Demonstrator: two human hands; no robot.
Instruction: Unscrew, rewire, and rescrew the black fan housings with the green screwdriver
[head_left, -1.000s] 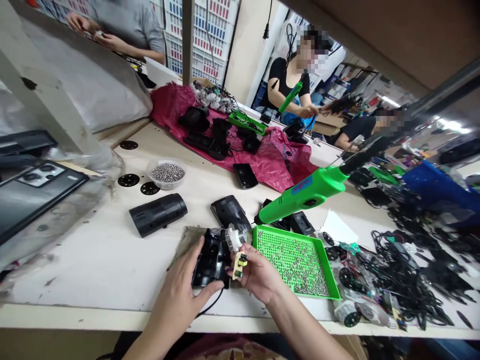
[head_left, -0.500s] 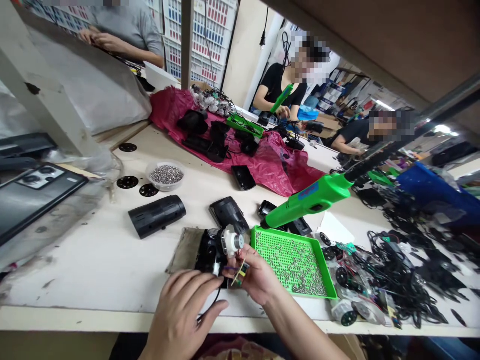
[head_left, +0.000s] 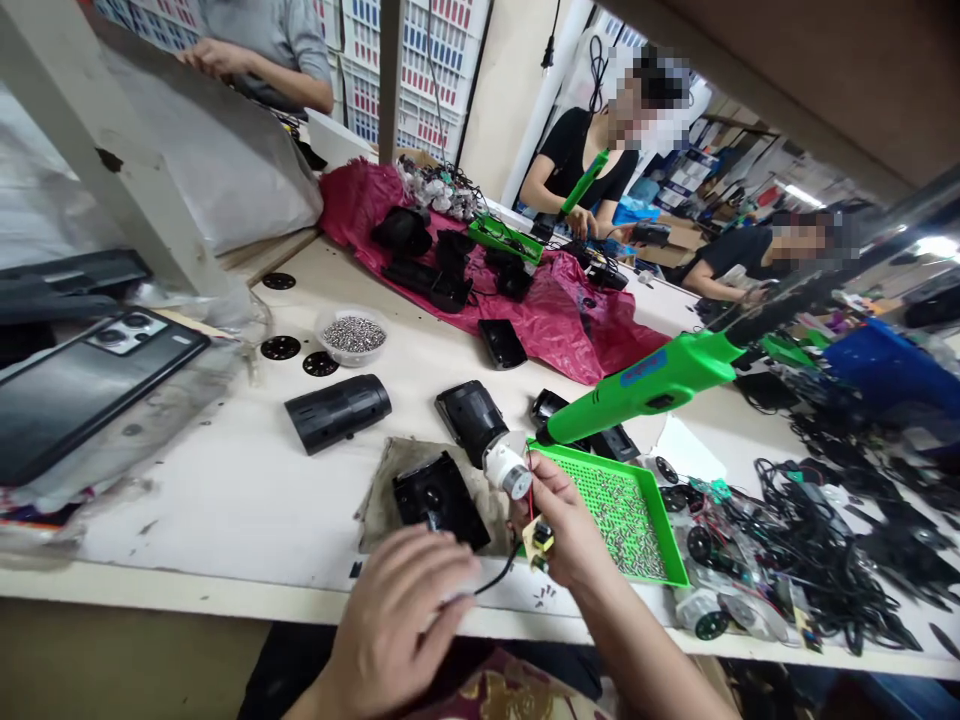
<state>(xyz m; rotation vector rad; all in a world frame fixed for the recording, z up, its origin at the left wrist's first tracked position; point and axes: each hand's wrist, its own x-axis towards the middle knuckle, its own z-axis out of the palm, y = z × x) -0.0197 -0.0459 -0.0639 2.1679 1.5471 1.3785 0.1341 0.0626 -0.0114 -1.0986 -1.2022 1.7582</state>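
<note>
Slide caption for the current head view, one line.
Right hand holding a white motor-like part by a small circuit board; left hand near a black casing, green screw tray alongside.

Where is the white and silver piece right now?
In the head view's lower middle, the white and silver piece is in the right hand, just left of the green tray.

"The open black plastic shell [head_left: 454,505] beyond the left hand [head_left: 405,600]?"
"Glossy. The white cylindrical motor [head_left: 504,466] in the right hand [head_left: 564,515]: smooth plastic, dull metal end."
"And farther ahead?"
"Crinkled, shiny magenta plastic sheet [head_left: 574,325]."
</note>
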